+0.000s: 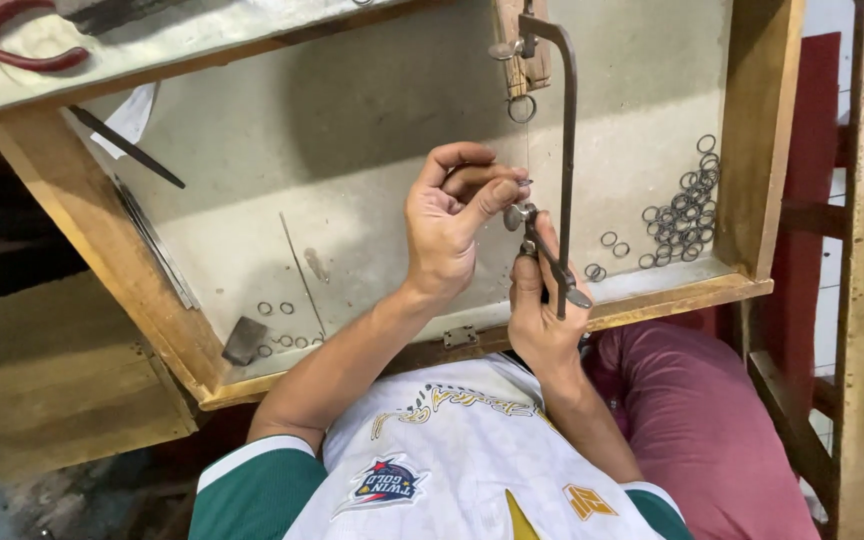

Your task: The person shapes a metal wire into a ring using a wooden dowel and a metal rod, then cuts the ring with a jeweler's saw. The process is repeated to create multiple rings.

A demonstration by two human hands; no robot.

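Observation:
A metal jeweller's saw frame (564, 150) stands upright over an open wooden drawer (682, 295). My right hand (544, 305) grips the saw's handle low at the drawer's front edge. My left hand (452, 225) is at the lower blade clamp, with thumb and fingers pinched on its small screw. The thin blade runs up to the top clamp, which rests against a wooden bench pin (520, 45). A single metal ring (522, 108) hangs by the pin.
A pile of several metal rings (684, 210) lies at the drawer's right side, and a few more rings (282, 325) lie at its left front. Red-handled pliers (12, 40) rest on the bench top. A dark file (127, 148) leans in the drawer's left corner.

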